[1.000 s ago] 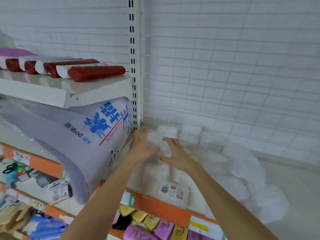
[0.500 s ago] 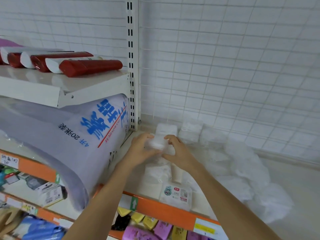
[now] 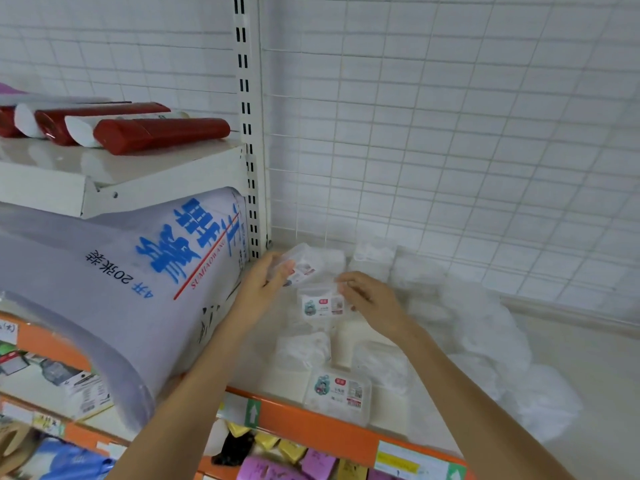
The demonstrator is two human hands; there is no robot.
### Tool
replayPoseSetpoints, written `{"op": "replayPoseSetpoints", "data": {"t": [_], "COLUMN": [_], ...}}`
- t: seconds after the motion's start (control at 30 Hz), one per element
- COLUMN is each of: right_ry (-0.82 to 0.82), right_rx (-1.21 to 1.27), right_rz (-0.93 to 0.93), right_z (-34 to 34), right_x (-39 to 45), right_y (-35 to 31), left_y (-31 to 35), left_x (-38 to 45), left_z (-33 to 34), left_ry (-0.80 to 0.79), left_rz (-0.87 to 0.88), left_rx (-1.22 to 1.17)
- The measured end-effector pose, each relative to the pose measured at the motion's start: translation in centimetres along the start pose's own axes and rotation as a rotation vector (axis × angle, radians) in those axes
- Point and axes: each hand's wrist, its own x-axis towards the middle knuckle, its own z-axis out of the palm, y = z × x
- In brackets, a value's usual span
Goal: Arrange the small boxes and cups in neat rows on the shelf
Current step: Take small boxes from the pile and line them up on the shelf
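A: Change vs half a second back: both hands were bunched on one clump of clear boxes mid-shelf. Now they're split. Left hand (image 3: pixel 266 282) has lifted one small clear box (image 3: pixel 294 266) off the pile and holds it tilted near the back-left corner, just beside the slotted upright (image 3: pixel 247 133). Right hand (image 3: pixel 367 299) has dropped onto a second labelled box (image 3: pixel 322 303) lying below it.

B: Grip state?

A: Left: fingers curled round the lifted box, thumb side hidden behind it. Right: fingertips pinch the right end of the second box, fingers bent. Both hands loaded.

B: Meaning for the task?

A: My read: stack separated into singles, placement phase starting. Back row by the wire grid (image 3: pixel 450 133) already has a few white packs; the lifted box looks headed for the left end of that row.

B: Orientation?

A: Lifted box: long axis runs roughly lower-left to upper-right, label face tipped toward the camera and right. Not square to the shelf yet. Second box: flat, long axis left-right, label up. Third labelled box (image 3: pixel 337 393) sits at the front edge by the orange shelf lip (image 3: pixel 311 427), also long axis left-right, label up.

B: Cups?

A: Can't make any out clearly; rest is blurred white wrapping.
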Motion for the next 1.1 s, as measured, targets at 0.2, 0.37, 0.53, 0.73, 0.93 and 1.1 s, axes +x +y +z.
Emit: {"op": "replayPoseSetpoints", "data": {"t": [0.2,0.37,0.53,0.73,0.93,1.1], "right_ry": [0.018,-0.030,-0.322,-0.469,-0.210,0.013], "right_rx": [-0.108,-0.112,-0.105,-0.149,-0.496,-0.622], "right_rz": [0.185,0.383,0.407,0.346,0.142,0.033], "right_z": [-1.9,-2.4,-2.7,-2.5,-2.8,-5.4], "right_x": [-0.2,-0.9,-1.8,-1.9,-3.0,-5.7], "right_y": [0.2,0.1,0.0,-0.2,-1.7,-3.2], "left_y": [-0.3,-1.1,-2.3,-2.9,-2.4,-0.2], "left_x": [0.1,0.1,-0.2,-1.3,-1.5,-1.4], "left_z": [0.6,1.0,0.7,0.2,0.5,1.3], "left_ry": [-0.029,-0.199,-0.288,-0.466,-0.270,-0.255], "left_rz": [-0.128,-0.351,-0.418,-0.339,-0.014,0.152], "left_rx": [0.072,0.183,0.173,0.289,0.598,0.518]}}
